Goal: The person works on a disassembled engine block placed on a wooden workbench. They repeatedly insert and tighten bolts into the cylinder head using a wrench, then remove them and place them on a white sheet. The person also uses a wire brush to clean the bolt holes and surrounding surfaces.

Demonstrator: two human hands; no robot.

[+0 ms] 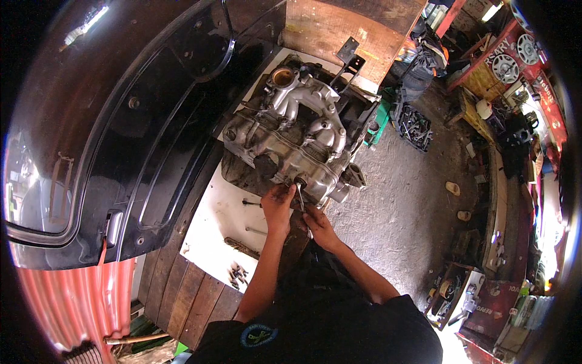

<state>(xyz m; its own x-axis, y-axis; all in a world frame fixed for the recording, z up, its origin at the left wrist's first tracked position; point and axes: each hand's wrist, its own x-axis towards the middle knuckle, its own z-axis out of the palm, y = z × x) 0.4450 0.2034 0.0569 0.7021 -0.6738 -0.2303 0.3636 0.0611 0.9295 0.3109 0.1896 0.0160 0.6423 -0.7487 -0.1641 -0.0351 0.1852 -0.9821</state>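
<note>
A greasy grey metal engine (pixel 297 139) with silver intake pipes lies on a white board in front of me. My right hand (pixel 317 225) is closed round the lower end of a silver wrench (pixel 301 199), whose upper end meets a fitting at the engine's near edge. Just left of the wrench, my left hand (pixel 279 205) is curled against the engine's near side, its thumb beside the wrench head. Whatever its fingers grip is hidden.
On the white board (pixel 209 224) lie a dark bolt-like tool (pixel 251 203), a thin rod (pixel 256 230) and several small bolts (pixel 237 276). A black vehicle panel (pixel 121 133) stands at left. A tray of tools (pixel 414 128) and sandals (pixel 453 188) are on the floor at right.
</note>
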